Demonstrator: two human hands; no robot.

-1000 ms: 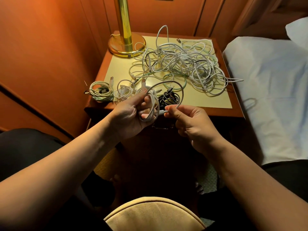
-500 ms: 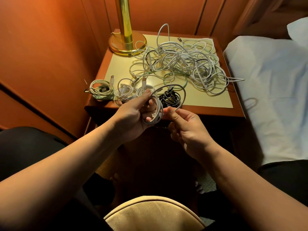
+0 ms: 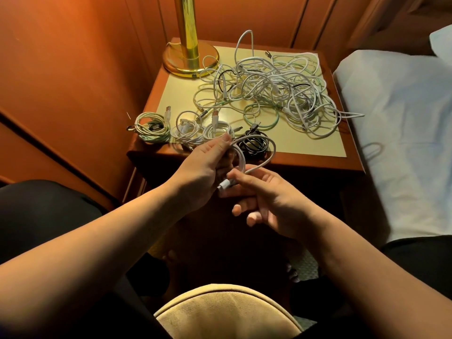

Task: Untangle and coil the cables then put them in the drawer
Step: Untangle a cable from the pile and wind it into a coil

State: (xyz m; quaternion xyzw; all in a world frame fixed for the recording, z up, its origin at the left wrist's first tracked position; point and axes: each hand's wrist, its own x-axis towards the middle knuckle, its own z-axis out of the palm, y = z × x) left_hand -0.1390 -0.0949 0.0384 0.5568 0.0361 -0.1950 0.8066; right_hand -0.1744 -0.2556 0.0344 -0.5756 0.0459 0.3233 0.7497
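White cable (image 3: 241, 159), coiled in the left hand (image 3: 203, 167), now has its plug end pinched by the right hand (image 3: 266, 204), lower than before, near finishing.

Left hand (image 3: 203, 167) gripped the white cable coil (image 3: 241, 160); right hand (image 3: 266, 204) pinched its plug (image 3: 225, 185) before the nightstand (image 3: 318, 160).

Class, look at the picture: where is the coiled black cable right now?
In the head view, the black cable lies coiled at the nightstand's front edge, right of the white coil, just beyond the left hand.
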